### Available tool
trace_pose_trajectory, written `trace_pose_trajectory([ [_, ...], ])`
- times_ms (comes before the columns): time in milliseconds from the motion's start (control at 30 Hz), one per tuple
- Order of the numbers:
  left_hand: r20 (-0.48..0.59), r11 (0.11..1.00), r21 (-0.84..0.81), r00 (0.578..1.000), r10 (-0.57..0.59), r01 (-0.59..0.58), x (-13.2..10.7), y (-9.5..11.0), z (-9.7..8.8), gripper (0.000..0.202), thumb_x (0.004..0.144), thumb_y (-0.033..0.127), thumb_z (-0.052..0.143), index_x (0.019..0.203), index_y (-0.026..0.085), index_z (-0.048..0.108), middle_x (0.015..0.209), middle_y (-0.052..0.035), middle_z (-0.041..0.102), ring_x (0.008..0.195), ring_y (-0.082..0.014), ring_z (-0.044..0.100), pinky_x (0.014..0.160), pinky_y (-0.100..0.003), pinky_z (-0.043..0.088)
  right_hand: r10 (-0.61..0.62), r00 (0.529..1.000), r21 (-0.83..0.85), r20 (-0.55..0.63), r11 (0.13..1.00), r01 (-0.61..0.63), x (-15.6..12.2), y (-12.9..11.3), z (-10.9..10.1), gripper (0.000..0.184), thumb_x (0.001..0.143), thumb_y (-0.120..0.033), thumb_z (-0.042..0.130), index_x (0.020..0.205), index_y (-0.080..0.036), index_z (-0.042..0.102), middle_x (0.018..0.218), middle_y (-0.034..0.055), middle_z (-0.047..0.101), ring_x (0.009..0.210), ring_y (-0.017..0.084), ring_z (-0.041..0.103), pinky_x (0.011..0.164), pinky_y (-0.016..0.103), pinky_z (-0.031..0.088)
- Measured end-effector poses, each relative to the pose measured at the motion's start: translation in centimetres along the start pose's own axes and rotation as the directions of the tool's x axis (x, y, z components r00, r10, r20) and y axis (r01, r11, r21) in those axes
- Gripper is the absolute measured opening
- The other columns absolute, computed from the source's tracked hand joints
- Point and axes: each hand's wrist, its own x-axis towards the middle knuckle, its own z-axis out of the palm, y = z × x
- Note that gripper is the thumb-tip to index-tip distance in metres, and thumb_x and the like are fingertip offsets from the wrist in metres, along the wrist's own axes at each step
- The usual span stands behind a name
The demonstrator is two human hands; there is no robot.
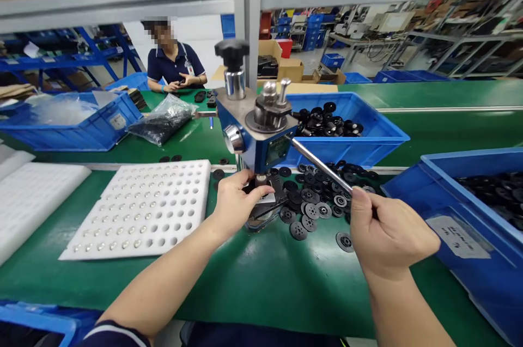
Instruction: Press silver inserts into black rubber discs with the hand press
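A small blue hand press (261,134) stands on the green table in front of me. My right hand (384,230) is closed around the end of its steel lever (322,166). My left hand (237,200) reaches under the press head, fingers pinched on a small part at the base that I cannot make out. A heap of black round discs (314,200) lies on the table just right of the press base.
A white foam tray (143,208) with rows of holes, some holding small metal pieces, lies to the left. Blue bins (347,142) (469,216) (69,123) hold black parts and plastic. A plastic bag (163,121) lies behind. Another person sits across the table.
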Motion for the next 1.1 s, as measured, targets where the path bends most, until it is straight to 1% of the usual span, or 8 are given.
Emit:
trace_pose_trajectory([
  [267, -0.007, 0.999, -0.002, 0.999, -0.053, 0.053, 0.2, 0.2, 0.1, 0.015, 0.070, 0.031, 0.078, 0.071, 0.019, 0.069, 0.071, -0.0004, 0.072, 0.067, -0.0159, 0.061, 0.065, -0.026, 0.046, 0.024, 0.996, 0.122, 0.088, 0.992, -0.035, 1.5, 0.1, -1.3, 0.022, 0.092, -0.019, 0.066, 0.071, -0.014, 0.063, 0.055, 0.0000, 0.058, 0.050, 0.010, 0.050, 0.050, 0.024, 0.036],
  [433, -0.066, 0.999, -0.015, 0.997, -0.045, 0.045, -0.1, 0.3, 0.5, 0.016, 0.070, 0.031, 0.078, 0.072, 0.019, 0.069, 0.072, -0.0007, 0.072, 0.069, -0.0164, 0.062, 0.068, -0.027, 0.047, 0.039, 0.993, 0.127, 0.112, 0.990, -0.053, 1.6, 0.0, -1.7, 0.025, 0.092, -0.018, 0.065, 0.068, -0.015, 0.060, 0.054, -0.0009, 0.056, 0.052, 0.010, 0.049, 0.050, 0.023, 0.034],
  [533, -0.067, 0.998, -0.036, 0.996, -0.051, 0.048, -0.3, 0.3, 0.8, 0.015, 0.072, 0.031, 0.077, 0.074, 0.019, 0.069, 0.074, -0.0001, 0.072, 0.070, -0.0155, 0.061, 0.069, -0.026, 0.047, 0.028, 0.995, 0.098, 0.091, 0.994, -0.037, 1.0, -0.1, -1.0, 0.026, 0.091, -0.016, 0.064, 0.066, -0.015, 0.059, 0.051, -0.0010, 0.053, 0.050, 0.010, 0.045, 0.049, 0.024, 0.031],
  [700, -0.078, 1.000, -0.004, 0.997, -0.023, 0.023, -0.2, 0.1, 0.8, 0.019, 0.071, 0.034, 0.078, 0.072, 0.019, 0.067, 0.071, 0.0005, 0.070, 0.066, -0.0144, 0.058, 0.067, -0.025, 0.045, 0.037, 0.999, 0.003, -0.038, 0.999, -0.037, -0.1, 0.0, 0.5, 0.033, 0.090, -0.018, 0.064, 0.059, -0.016, 0.056, 0.045, -0.0021, 0.043, 0.045, 0.010, 0.036, 0.048, 0.027, 0.025],
  [800, -0.040, 0.999, 0.008, 0.998, -0.042, 0.042, 0.1, 0.3, 0.6, 0.020, 0.071, 0.036, 0.078, 0.075, 0.019, 0.068, 0.072, -0.0002, 0.070, 0.068, -0.0155, 0.059, 0.068, -0.026, 0.045, 0.059, 0.998, 0.027, -0.022, 0.998, -0.059, -0.2, 0.0, 0.5, 0.034, 0.092, -0.019, 0.062, 0.059, -0.016, 0.056, 0.047, -0.0017, 0.045, 0.047, 0.010, 0.037, 0.049, 0.027, 0.027],
  [900, 0.003, 0.997, 0.029, 0.997, -0.075, 0.074, 0.5, 0.8, 0.1, 0.021, 0.070, 0.035, 0.078, 0.078, 0.018, 0.069, 0.073, -0.0007, 0.069, 0.069, -0.0163, 0.058, 0.067, -0.026, 0.043, 0.085, 0.992, 0.108, 0.089, 0.990, -0.095, 0.6, 0.0, -0.7, 0.029, 0.095, -0.020, 0.058, 0.066, -0.016, 0.060, 0.053, -0.0006, 0.053, 0.051, 0.011, 0.044, 0.053, 0.026, 0.034],
  [967, -0.011, 0.998, 0.043, 0.999, -0.046, 0.047, 0.5, 1.0, -0.3, 0.022, 0.068, 0.034, 0.080, 0.079, 0.019, 0.068, 0.077, -0.0011, 0.067, 0.072, -0.0167, 0.058, 0.069, -0.027, 0.043, 0.091, 0.986, 0.154, 0.139, 0.982, -0.112, 1.7, 0.2, -2.1, 0.024, 0.095, -0.021, 0.056, 0.072, -0.016, 0.063, 0.061, 0.0012, 0.060, 0.057, 0.012, 0.051, 0.058, 0.026, 0.040],
  [1100, -0.134, 0.999, 0.036, 0.991, 0.026, -0.021, -0.9, 0.5, -2.0, 0.022, 0.067, 0.033, 0.081, 0.074, 0.019, 0.066, 0.079, -0.0001, 0.060, 0.079, -0.0168, 0.054, 0.075, -0.028, 0.043, 0.078, 0.997, 0.160, 0.019, 0.984, -0.080, 5.3, 0.9, -4.9, 0.013, 0.093, -0.019, 0.059, 0.086, -0.014, 0.069, 0.080, 0.0109, 0.068, 0.080, 0.019, 0.063, 0.076, 0.032, 0.050],
])
